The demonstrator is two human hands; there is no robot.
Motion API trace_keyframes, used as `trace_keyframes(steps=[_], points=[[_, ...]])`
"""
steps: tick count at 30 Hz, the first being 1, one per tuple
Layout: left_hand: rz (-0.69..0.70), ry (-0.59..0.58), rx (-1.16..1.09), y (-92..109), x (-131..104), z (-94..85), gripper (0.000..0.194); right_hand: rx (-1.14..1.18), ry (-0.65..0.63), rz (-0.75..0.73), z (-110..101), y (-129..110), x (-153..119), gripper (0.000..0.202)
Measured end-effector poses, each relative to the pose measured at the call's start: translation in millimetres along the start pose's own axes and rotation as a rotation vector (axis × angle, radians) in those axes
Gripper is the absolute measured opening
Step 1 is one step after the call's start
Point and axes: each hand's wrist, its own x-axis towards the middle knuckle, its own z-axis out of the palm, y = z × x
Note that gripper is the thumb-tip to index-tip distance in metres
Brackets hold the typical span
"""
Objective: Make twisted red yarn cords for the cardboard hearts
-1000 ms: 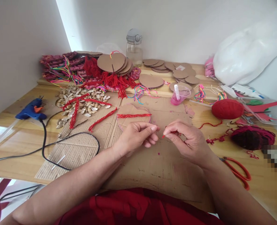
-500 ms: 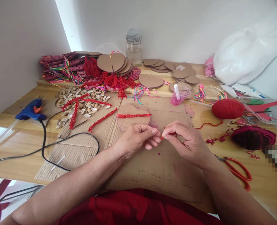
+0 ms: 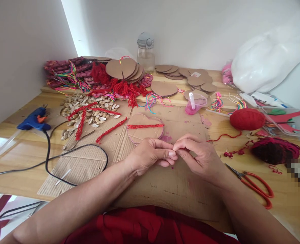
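My left hand and my right hand meet fingertip to fingertip over the brown cardboard sheet. Both are closed in a pinch, and what lies between the fingertips is hidden. Just beyond my left hand is a heart-shaped cardboard piece with a red braided strand across it. Another red braid rests to its left. A red yarn ball sits at the right, its loose strand running toward my right hand.
Orange-handled scissors lie right of my right forearm. A blue glue gun with a black cord is at the left, beside peanut shells. Farther back stand a bottle, cardboard hearts and a pink cup.
My hands have closed together, fingertips now touching. The bit of red that showed between them is hidden. More of the scissors' blades shows beside my right forearm.
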Motion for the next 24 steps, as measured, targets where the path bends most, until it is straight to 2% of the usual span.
trace_keyframes(steps=[11,17,24], points=[[-0.035,0.008,0.017,1.8,0.5,0.9,0.018,-0.028,0.008,-0.031,-0.5,-0.8,1.9,0.015],[-0.029,0.015,0.069,3.4,-0.6,2.0,0.021,-0.022,0.024,-0.045,-0.7,-2.2,3.3,0.014],[-0.024,-0.032,0.097,5.8,-2.0,1.3,0.028,-0.028,0.053,-0.016,-4.2,-1.8,3.8,0.013]])
